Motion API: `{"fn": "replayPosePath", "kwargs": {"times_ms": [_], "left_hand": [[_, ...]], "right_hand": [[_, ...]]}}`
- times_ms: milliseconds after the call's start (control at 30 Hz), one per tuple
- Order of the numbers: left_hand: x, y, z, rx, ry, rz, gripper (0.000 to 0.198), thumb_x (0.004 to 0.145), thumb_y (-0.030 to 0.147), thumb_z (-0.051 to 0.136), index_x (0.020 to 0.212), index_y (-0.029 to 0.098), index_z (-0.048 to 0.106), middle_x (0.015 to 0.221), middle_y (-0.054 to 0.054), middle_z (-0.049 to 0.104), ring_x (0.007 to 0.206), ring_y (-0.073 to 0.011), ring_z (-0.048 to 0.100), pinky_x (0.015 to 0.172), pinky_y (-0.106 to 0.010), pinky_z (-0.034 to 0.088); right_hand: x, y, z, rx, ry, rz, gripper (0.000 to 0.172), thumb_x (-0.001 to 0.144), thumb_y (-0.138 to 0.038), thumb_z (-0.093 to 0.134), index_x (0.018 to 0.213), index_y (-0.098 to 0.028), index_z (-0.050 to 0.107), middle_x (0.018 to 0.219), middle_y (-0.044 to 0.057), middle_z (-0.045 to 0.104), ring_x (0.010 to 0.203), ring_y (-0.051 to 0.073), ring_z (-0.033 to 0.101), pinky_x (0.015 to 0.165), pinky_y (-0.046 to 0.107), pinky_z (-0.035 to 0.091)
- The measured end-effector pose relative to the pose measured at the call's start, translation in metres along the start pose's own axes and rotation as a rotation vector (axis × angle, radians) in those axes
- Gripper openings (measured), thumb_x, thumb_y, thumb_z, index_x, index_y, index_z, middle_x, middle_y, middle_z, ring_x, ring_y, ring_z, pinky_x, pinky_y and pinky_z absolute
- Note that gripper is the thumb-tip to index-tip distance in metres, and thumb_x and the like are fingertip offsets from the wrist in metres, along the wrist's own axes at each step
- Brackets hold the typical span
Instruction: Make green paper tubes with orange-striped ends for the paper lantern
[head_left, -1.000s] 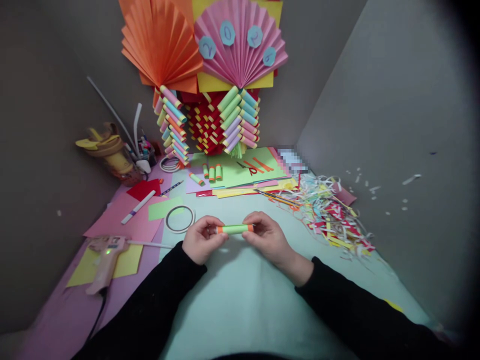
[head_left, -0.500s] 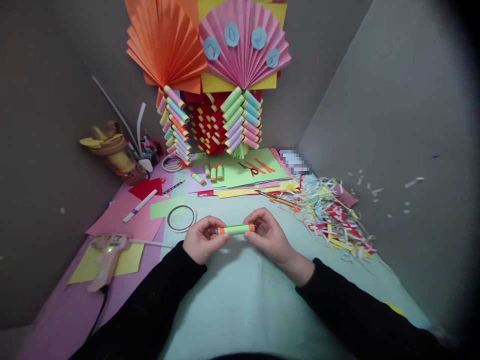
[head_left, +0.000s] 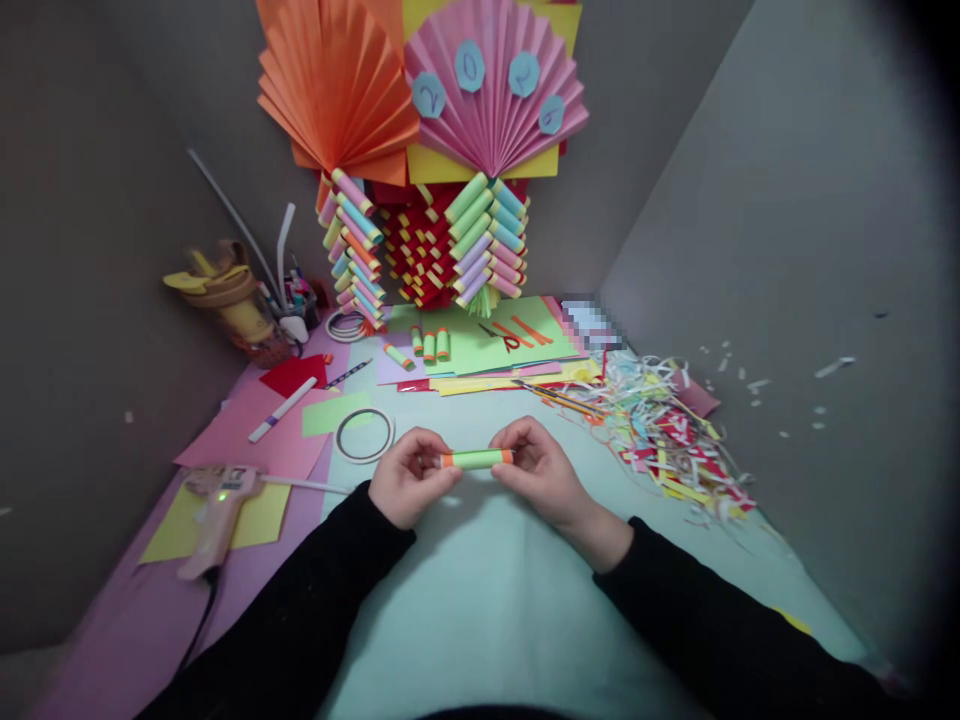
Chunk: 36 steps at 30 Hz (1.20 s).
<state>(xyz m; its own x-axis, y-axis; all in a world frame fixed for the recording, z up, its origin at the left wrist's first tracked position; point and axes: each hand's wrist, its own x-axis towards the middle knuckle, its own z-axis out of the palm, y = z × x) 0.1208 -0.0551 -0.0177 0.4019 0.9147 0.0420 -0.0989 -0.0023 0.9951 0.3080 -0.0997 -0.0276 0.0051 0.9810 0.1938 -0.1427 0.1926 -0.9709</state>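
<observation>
Between my two hands is a small green paper roll (head_left: 478, 459) with an orange band at each end, held level above the pale table covering. My left hand (head_left: 411, 478) pinches its left end between thumb and fingers. The right end sits in the pinch of my right hand (head_left: 541, 472). Just beyond my left hand lies a ring of double-sided tape (head_left: 365, 435). Several finished rolls (head_left: 429, 347) of the same green and orange stand or lie farther back, beside a stack of coloured paper (head_left: 495, 340).
At left a hot glue gun (head_left: 217, 525) with a lit green light rests on yellow paper, its cord trailing forward. A white marker (head_left: 282, 410) lies on pink paper. To the right spreads a heap of paper shreds (head_left: 667, 430). Paper fans (head_left: 491, 95) hang at the back.
The hands keep the same hold on the paper roll. The whole view has shifted very slightly; nothing else visibly differs.
</observation>
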Motion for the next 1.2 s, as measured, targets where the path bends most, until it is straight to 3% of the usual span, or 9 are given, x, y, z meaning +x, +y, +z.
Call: {"fn": "replayPosePath", "kwargs": {"times_ms": [500,700,833,933,1100,1200], "left_hand": [[0.001,0.0,-0.003,0.081,-0.022,0.002,0.029,0.065,0.033,0.074,0.078,0.018,0.053,0.058,0.004,0.054,0.05,-0.0098,0.051,0.049,-0.021,0.038],[0.01,-0.003,-0.017,0.391,-0.139,-0.042,0.022,0.064,0.03,0.07,0.074,0.017,0.055,0.059,0.004,0.055,0.051,-0.0093,0.051,0.051,-0.021,0.041],[0.011,-0.009,-0.024,0.801,-0.225,0.02,0.014,0.068,0.03,0.064,0.074,0.018,0.058,0.057,0.004,0.055,0.051,-0.01,0.048,0.05,-0.021,0.037],[0.01,-0.01,-0.023,0.991,-0.226,0.109,0.011,0.069,0.027,0.063,0.075,0.019,0.06,0.063,0.003,0.054,0.053,-0.0104,0.047,0.052,-0.022,0.035],[0.011,-0.012,-0.024,0.966,-0.198,0.182,0.011,0.071,0.026,0.063,0.077,0.017,0.061,0.083,-0.001,0.052,0.054,-0.0082,0.046,0.057,-0.024,0.041],[0.013,-0.015,-0.026,0.954,-0.201,0.182,0.012,0.073,0.028,0.064,0.077,0.017,0.062,0.085,-0.001,0.051,0.054,-0.008,0.046,0.059,-0.025,0.043]], "right_hand": [[0.002,0.0,-0.001,-0.034,0.018,0.022,0.026,0.07,-0.027,0.071,0.081,-0.022,0.049,0.074,-0.002,0.053,0.065,0.013,0.05,0.059,0.025,0.042],[0.009,0.003,-0.008,-0.431,-0.107,0.086,0.018,0.066,-0.018,0.067,0.075,-0.02,0.052,0.071,-0.003,0.053,0.067,0.013,0.051,0.065,0.027,0.043],[0.012,0.006,-0.01,-0.736,-0.191,-0.011,0.015,0.065,-0.013,0.065,0.074,-0.02,0.055,0.074,-0.001,0.054,0.074,0.016,0.051,0.068,0.028,0.043],[0.012,0.008,-0.009,-0.87,-0.213,-0.109,0.014,0.066,-0.012,0.065,0.073,-0.02,0.056,0.075,0.001,0.055,0.08,0.019,0.05,0.073,0.032,0.043],[0.003,0.003,-0.003,-0.977,-0.217,-0.341,0.019,0.075,-0.015,0.063,0.093,-0.021,0.063,0.098,0.008,0.062,0.099,0.025,0.048,0.087,0.042,0.04],[-0.006,0.001,0.005,-1.069,-0.309,-0.435,0.022,0.084,-0.015,0.054,0.1,-0.023,0.066,0.097,0.007,0.068,0.093,0.024,0.05,0.084,0.043,0.041]]}}
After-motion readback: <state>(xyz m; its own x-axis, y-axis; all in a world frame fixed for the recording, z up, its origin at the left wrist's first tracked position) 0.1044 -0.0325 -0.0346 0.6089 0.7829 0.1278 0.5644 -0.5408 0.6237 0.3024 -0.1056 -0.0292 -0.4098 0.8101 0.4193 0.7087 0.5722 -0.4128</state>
